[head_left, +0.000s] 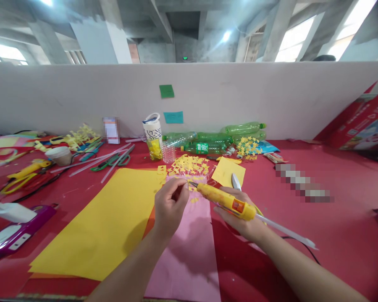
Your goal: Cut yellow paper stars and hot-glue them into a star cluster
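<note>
The left hand is pinched shut — anything inside is too small to tell. Stars lie beyond at 12 o'clock. The glue gun, aimed toward 10 o'clock, is gripped by the right hand — gluing, seemingly; the next move calls for steadiness.

no word can be read for certain as we look across the bench: the small label on a green bottle carries print too fine for us to make out. dark, letter-like marks cover a white tumbler, while pale lettering on the red box at right is blurred. behind, a green lit sign is too small for us to decipher.
</note>
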A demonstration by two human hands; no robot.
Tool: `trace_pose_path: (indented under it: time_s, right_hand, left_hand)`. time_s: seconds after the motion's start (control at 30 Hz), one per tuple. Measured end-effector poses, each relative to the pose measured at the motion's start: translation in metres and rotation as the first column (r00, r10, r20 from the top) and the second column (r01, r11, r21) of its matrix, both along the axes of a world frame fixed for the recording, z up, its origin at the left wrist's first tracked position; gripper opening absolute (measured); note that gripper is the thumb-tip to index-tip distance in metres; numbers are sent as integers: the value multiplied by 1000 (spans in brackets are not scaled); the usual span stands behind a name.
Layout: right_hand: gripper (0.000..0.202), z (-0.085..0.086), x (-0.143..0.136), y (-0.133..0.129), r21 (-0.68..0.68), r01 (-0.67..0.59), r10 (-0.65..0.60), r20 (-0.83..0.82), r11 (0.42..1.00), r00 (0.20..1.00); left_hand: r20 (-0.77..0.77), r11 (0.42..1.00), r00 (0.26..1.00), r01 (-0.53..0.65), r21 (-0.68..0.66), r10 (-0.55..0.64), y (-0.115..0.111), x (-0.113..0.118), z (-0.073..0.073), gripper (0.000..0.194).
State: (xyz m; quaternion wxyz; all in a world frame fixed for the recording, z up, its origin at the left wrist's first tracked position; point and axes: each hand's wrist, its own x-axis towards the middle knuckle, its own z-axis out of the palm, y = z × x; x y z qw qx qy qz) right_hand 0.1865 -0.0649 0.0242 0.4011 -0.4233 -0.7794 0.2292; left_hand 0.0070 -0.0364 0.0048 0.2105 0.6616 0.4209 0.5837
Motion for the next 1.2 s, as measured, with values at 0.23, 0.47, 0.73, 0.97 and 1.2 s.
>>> trace_pose_path:
  time_s: [0.23, 0.47, 0.73, 0.97, 1.2]
  right_hand:
    - [25, -1, 0, 2, 45, 9, -9, 3, 999, 1000]
    - [24, 0, -1, 0, 78, 16, -19, 43, 997, 999]
    - [17, -9, 5, 6, 265, 117, -146, 95, 957, 985]
    - [8, -12, 2, 7, 320, 199, -172, -110, 926, 979]
    - [8, -20, 2, 4, 283, 99, -83, -67, 954, 994]
  left_hand:
    - [-12, 1000, 1000, 6, -13, -6, -1, 0, 2, 8]
    - [-20, 1000, 1000, -2, -12, 2, 0, 0, 1, 8]
    - [-71, 997, 997, 36, 68, -32, -6, -1, 5, 7]
    - [527, 695, 797, 556, -455, -293, -6, 11, 1, 11]
    - [618, 544, 728, 661, -517, -298, -11, 18, 1, 12]
